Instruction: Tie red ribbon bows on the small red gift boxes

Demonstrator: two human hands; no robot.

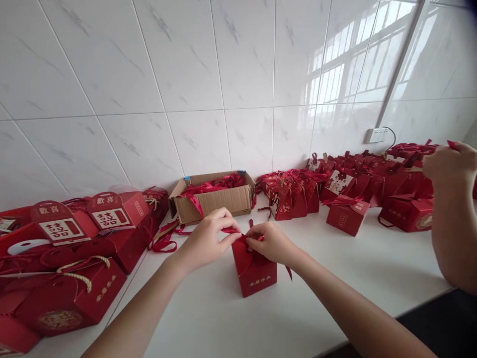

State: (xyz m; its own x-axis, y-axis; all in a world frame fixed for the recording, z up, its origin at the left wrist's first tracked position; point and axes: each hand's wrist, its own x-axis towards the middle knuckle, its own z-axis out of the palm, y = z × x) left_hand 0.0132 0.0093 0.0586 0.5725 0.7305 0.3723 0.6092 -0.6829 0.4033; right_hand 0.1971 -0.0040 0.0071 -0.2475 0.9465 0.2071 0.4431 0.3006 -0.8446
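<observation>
Small red gift box [253, 271] stood upright on the white worktop [208, 303], in from the front edge; cardboard carton [214, 205] sat behind it, nearer the back edge. Left hand [212, 237] pinched red ribbon [231, 230] between thumb and fingers at the box top; right hand [274, 242] was closed thumb-to-finger there too, apparently on the same ribbon, tips partly hidden. Box looked like folded card: probably light, stiffish at the corners, easy to dent on flat walls and top flaps. Ribbon looked satiny, so likely limp, slippery. Best hold: lower side walls, light squeeze; ribbon close to the box top.
</observation>
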